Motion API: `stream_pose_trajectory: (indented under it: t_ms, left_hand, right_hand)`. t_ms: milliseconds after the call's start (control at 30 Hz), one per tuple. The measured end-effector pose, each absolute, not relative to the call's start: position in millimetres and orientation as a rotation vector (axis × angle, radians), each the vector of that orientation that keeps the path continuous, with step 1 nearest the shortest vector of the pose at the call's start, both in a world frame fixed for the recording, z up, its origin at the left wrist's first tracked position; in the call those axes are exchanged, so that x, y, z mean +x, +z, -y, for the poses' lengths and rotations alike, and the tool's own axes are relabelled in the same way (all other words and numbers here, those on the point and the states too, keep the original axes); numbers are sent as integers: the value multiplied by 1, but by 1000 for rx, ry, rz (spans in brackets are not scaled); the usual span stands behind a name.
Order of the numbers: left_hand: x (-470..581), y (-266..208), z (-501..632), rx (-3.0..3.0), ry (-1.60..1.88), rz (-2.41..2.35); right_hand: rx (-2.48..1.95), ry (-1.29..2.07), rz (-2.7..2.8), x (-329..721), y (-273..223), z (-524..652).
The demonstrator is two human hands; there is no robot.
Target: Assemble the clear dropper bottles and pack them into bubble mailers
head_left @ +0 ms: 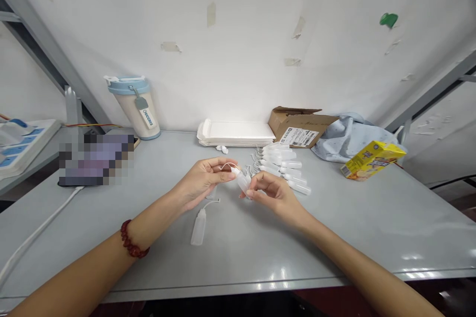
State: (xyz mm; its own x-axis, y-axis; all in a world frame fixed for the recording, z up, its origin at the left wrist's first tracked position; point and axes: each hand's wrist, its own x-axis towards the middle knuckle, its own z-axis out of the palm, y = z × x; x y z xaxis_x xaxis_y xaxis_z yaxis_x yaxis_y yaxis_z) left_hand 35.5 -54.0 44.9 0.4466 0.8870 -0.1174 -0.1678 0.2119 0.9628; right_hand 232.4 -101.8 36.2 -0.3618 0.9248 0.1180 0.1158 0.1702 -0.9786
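Between my two hands is a small translucent squeeze bottle (242, 183), tilted, with a thin curved strap at its top. My left hand (208, 178) pinches the top end, where the white cap area is partly covered by the fingers. Lower down, the fingers of my right hand (270, 192) grip the bottle's body. Below my left hand, another squeeze bottle (199, 228) lies on the grey table with its strap pointing up and right. Part of a further clear piece shows under my left hand, too hidden to name. Several similar bottles (293, 172) lie in a row beyond my right hand.
White flat boxes (238, 131) are stacked by the wall, beside an open cardboard box (301, 129). To the right are a pale blue cloth (345, 133) and a yellow carton (372, 161). A tumbler (136, 109), a phone (98, 158) with a white cable (40, 233), and a power strip (29, 146) stand left.
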Motion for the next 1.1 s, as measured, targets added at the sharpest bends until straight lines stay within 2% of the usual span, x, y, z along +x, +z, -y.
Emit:
stream_pose_trajectory:
  t_ms: [167,467,800,1100]
  left_hand:
    - [34,47,55,1209,847,-911]
    - [33,48,53,1163,831,-799]
    - [36,51,59,1258,903,-905]
    - [34,50,57,1323,900,-835]
  right_hand:
    - [-1118,1015,1781,231,37,104]
    - [-926,1481,1488,234,34,100]
    - [-987,1307,1601,234,36,100]
    - [-908,1474,1489,235,32,99]
